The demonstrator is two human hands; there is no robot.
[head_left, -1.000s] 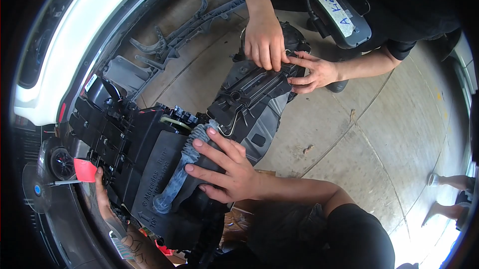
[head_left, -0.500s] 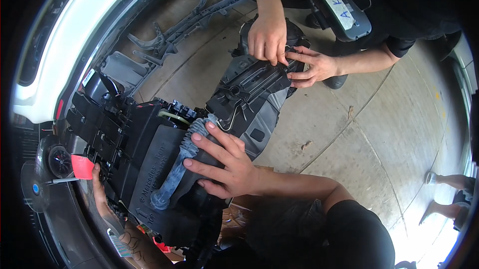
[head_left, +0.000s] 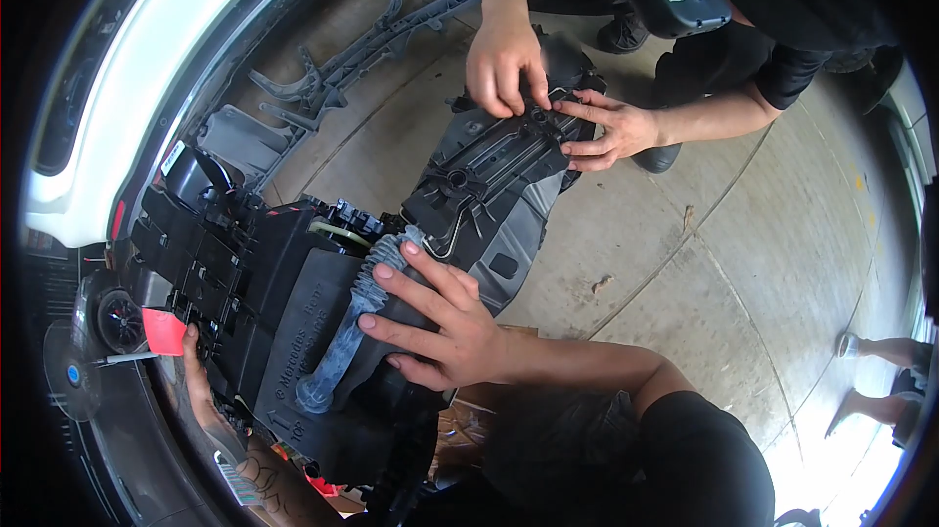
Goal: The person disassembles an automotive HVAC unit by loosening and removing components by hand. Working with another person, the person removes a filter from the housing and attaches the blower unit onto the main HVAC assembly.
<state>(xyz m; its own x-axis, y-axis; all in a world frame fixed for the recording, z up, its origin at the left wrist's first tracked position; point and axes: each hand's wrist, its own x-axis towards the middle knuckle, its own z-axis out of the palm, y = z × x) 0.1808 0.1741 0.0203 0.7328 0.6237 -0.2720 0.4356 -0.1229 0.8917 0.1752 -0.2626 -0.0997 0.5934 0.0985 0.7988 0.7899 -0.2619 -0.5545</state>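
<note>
My right hand [head_left: 450, 327] rests with spread fingers on a black plastic car heater housing [head_left: 284, 331] marked "Mercedes Benz" and "TOP". Its fingertips touch a grey ribbed foam-wrapped hose [head_left: 337, 341] running over the housing. Along the housing's left edge is my left hand [head_left: 201, 385], gripping it from the side, with most of its fingers hidden. A second black ducted section [head_left: 479, 195] extends from the housing toward the upper right. A co-worker's hands [head_left: 509, 67] work at its far end, the fingertips on a thin pale cable or pipe.
A grey plastic frame [head_left: 323, 87] lies on the concrete floor [head_left: 646, 263] at the back. The white car body [head_left: 117, 67] curves along the left. A red tag [head_left: 164, 331] is beside my left hand. Cardboard [head_left: 465, 434] shows below the housing. Another person's legs [head_left: 875, 385] are at far right.
The co-worker's upper hand has lifted slightly and shifted left, uncovering a round fitting. The co-worker's head-worn device has moved up. My hands keep their places on the housing.
</note>
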